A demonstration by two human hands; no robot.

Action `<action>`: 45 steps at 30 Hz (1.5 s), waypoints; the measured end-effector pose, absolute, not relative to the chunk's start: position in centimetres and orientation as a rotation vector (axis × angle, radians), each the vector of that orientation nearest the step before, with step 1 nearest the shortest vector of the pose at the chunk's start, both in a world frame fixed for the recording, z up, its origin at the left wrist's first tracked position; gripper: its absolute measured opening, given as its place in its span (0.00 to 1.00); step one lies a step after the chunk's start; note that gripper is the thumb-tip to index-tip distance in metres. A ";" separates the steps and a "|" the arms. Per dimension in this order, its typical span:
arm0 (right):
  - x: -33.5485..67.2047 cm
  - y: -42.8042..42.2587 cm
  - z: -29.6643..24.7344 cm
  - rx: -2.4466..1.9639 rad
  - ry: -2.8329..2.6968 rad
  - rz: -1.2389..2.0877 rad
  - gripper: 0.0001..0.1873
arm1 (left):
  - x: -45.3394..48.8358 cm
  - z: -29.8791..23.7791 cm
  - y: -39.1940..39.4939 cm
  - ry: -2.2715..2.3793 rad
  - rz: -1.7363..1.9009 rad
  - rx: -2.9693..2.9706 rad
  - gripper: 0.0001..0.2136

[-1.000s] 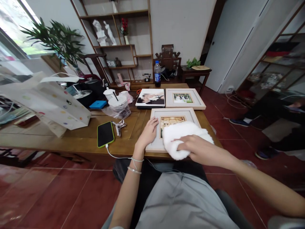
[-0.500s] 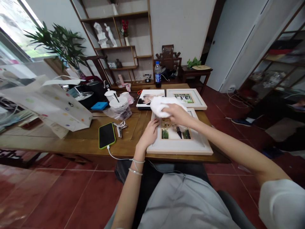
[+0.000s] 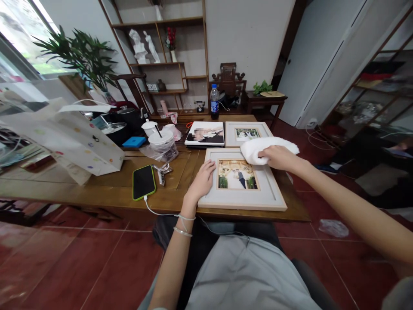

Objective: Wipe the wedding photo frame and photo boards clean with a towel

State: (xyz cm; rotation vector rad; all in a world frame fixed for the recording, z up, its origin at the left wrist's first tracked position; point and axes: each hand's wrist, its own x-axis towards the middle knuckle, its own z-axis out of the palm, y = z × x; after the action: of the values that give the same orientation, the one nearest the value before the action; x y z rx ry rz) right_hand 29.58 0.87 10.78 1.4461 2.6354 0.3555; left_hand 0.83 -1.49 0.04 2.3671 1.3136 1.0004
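Note:
A pale wooden picture frame [image 3: 242, 199] with a photo lies flat at the near edge of the wooden table [image 3: 106, 189]. My left hand [image 3: 202, 180] rests on the frame's left border, fingers flat and spread. My right hand [image 3: 280, 157] is closed on a white fluffy cloth [image 3: 262, 147], which lies over the frame's far right corner. A second frame [image 3: 247, 133] and a photo album [image 3: 205, 133] lie just beyond.
A phone in a green case [image 3: 143, 181] with a cable, a metal clip [image 3: 162, 170], a lidded cup [image 3: 161, 144], a white gift bag [image 3: 64, 138], a blue box [image 3: 134, 141] and a water bottle [image 3: 214, 101] are on the table. A plastic wrapper [image 3: 334, 227] lies on the red floor.
My right hand swept the cloth from the frame's near edge to its far left, then across to the far right corner. The left hand stayed on the frame.

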 end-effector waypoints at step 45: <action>25.7 -7.9 10.1 1.243 2.758 0.207 0.20 | 0.9 0.1 -1.4 1.340 0.955 2.403 0.17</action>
State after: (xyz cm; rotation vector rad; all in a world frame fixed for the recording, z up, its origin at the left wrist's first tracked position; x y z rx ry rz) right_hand 25.70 -7.95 10.13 1.2427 2.7582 0.2073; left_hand 0.86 -1.45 0.07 2.4031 1.3400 0.9547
